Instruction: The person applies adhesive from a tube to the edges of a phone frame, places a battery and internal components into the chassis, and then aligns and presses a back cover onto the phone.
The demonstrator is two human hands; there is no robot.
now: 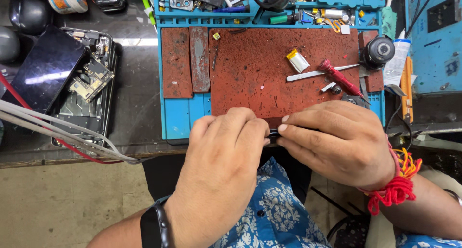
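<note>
My left hand (pixel 219 168) and my right hand (pixel 337 142) meet at the near edge of a worn red work pad (pixel 269 79), both pinching a small dark object (pixel 273 134). Most of that object is hidden by my fingers, so I cannot tell what it is. The pad lies on a blue repair mat (pixel 180 118). On the pad past my right hand lie a red-handled screwdriver (pixel 340 77), metal tweezers (pixel 313 74) and a small silver pouch battery (pixel 298 61).
An opened phone with bare circuit boards (pixel 89 79) and a dark screen panel (pixel 45 67) lie at left, with white and red cables (pixel 57 132) crossing. Blue mat trays at the back hold small parts (pixel 308 12). A round black lens-like part (pixel 378 50) sits at right.
</note>
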